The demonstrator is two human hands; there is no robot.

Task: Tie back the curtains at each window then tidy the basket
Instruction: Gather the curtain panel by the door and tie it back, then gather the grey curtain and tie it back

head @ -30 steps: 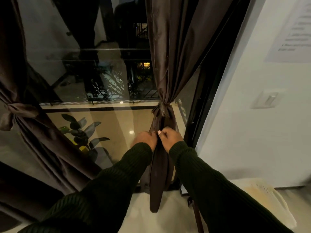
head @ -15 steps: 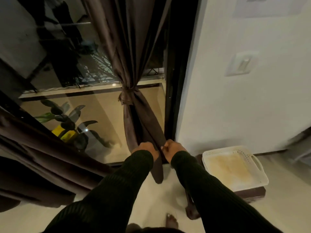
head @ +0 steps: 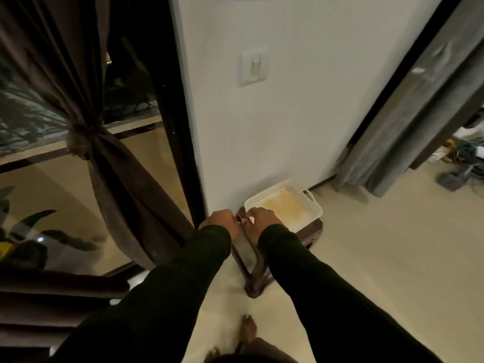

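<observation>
We find the curtain (head: 104, 142) knotted back at left of frame, while both hands, left (head: 221, 222) and right (head: 262, 221), curl together at centre, holding nothing discernible, before the white basket (head: 313, 209) on its stool (head: 251, 260).

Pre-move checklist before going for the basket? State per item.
1. Curtain tied at the knot: ok.
2. Left hand empty: cannot tell, fingers curled.
3. Right hand empty: cannot tell, fingers curled, something pale at the fingertips.
4. Basket in view, sitting on the dark stool: ok.
5. Basket handle unobstructed: ok.
6. Basket contents: cannot tell, blurred.
</observation>
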